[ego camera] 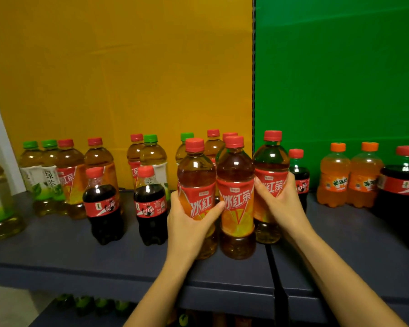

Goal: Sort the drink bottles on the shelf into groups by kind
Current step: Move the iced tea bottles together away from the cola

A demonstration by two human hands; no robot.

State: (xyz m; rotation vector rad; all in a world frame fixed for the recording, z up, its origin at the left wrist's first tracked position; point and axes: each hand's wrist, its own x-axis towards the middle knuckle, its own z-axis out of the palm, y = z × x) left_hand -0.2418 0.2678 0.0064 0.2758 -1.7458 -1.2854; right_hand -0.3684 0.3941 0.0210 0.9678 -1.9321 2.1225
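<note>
Three red-capped iced black tea bottles stand close together at the middle of the shelf. My left hand (190, 220) grips the left one (195, 175) around its label. My right hand (280, 204) grips the right one (270, 161) from its right side. The middle tea bottle (236, 197) stands between them, untouched by either palm. Two small cola bottles (103, 204) (150, 204) stand to the left. Green tea bottles (45, 175) with green caps line the back left, mixed with more iced tea bottles (70, 175). Two orange soda bottles (333, 178) (364, 178) stand at the right.
The dark blue shelf (57, 251) has a seam (269, 256) just right of the middle bottle. A small cola bottle (299, 175) stands behind my right hand and a large cola bottle (401, 190) at the far right. More bottles show on a lower shelf (92, 303).
</note>
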